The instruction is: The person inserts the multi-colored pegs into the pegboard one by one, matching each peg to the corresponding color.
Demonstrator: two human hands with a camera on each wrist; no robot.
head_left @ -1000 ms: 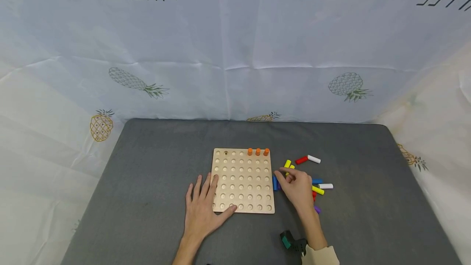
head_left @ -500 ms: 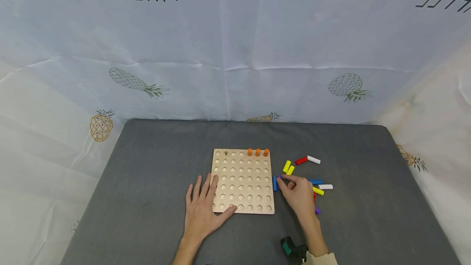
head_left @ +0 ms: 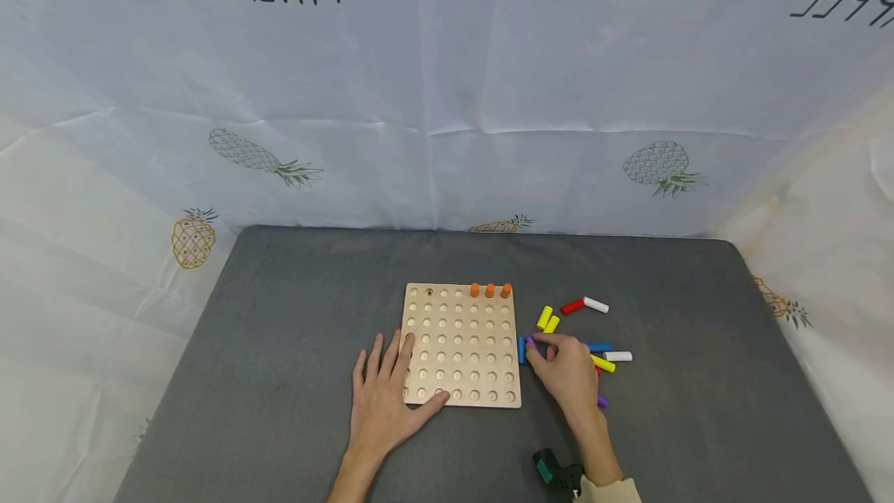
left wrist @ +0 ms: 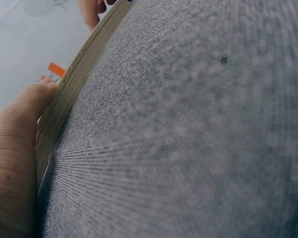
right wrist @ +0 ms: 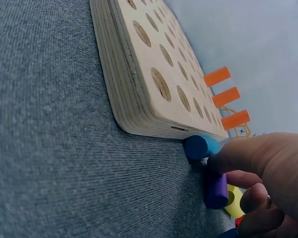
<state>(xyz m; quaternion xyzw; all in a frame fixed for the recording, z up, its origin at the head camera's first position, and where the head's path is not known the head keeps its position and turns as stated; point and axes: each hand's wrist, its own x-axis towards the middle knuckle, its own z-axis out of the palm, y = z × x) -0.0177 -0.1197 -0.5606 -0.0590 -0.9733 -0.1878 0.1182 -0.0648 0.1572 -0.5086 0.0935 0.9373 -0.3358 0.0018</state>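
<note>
A square wooden pegboard (head_left: 464,344) with rows of round holes lies on the table, three orange pegs (head_left: 490,290) upright along its far right edge. My left hand (head_left: 384,402) rests spread over the board's near left corner; its thumb lies along the edge in the left wrist view. Beside the board's right side, my right hand (head_left: 569,375) pinches a purple peg (right wrist: 217,191) between thumb and fingers. That peg is tilted and partly covered by the fingers. A blue peg (right wrist: 201,147) lies right against the board, next to the thumb.
Right of the board lie loose pegs: two yellow (head_left: 545,317), a red (head_left: 573,306), white ones (head_left: 618,356), a blue (head_left: 599,346) and a purple (head_left: 603,401). A black and green device (head_left: 555,472) is by the right wrist. A pineapple-print curtain (head_left: 447,84) hangs behind the grey table (head_left: 314,278).
My right hand has come down and slightly nearer, from by the yellow pegs onto the purple peg, and its fingertips have closed on it. The left hand stays on the board.
</note>
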